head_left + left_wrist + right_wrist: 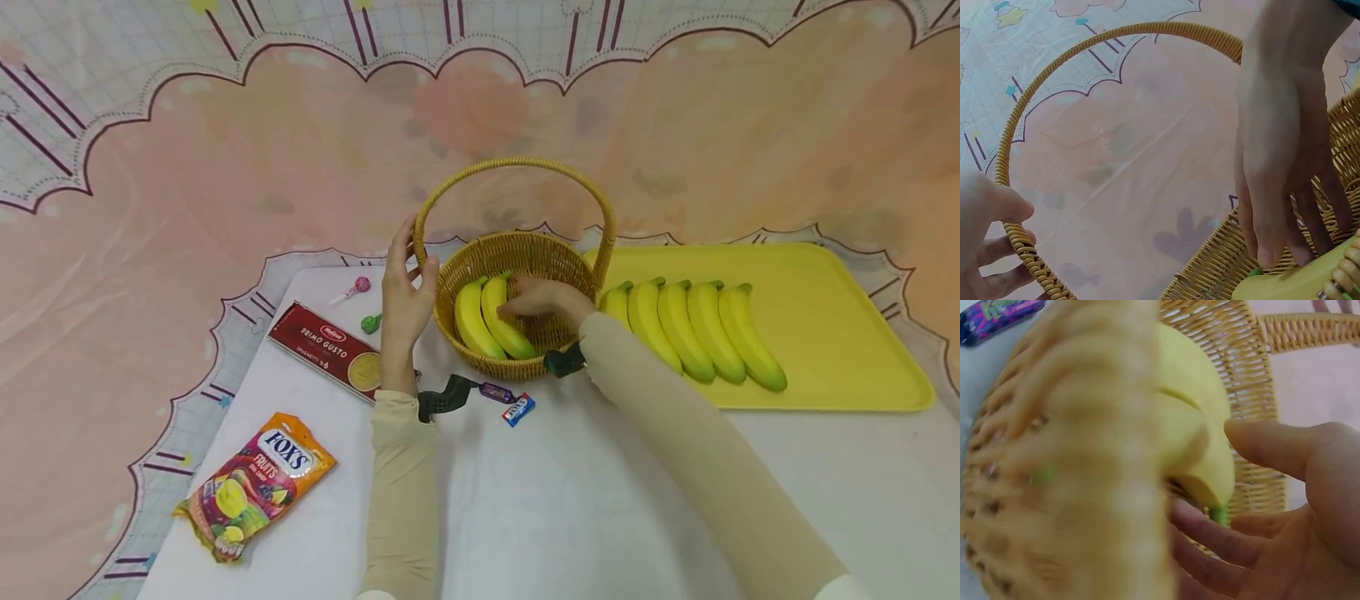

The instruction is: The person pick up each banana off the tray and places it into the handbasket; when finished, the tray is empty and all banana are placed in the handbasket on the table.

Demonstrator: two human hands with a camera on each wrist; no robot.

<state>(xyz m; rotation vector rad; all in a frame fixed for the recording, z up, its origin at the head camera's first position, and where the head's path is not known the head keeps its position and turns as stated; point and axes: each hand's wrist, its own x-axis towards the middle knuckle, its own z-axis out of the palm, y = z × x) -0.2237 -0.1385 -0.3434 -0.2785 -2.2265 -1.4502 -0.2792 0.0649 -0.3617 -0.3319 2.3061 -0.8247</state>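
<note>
A wicker basket (517, 367) with a tall arched handle (517, 162) holds two yellow bananas, a left one (474, 321) and a right one (504, 321), lying side by side. My left hand (408, 296) holds the left side of the handle, thumb on one face and fingers behind it. Inside the basket, my right hand (542, 298) is at the right banana, its thumb touching the peel. In the right wrist view the fingers (1229, 540) of that hand extend loosely beside the banana, spread apart from the thumb. The blurred rim (1104, 450) hides part of the fruit there.
Several bananas (705, 333) lie in a row on a yellow tray (847, 333) at the right. Left of the basket are a red spaghetti box (322, 346), a Fox's candy bag (258, 487) and two lollipops (362, 285). Small wrapped candies (517, 410) lie in front.
</note>
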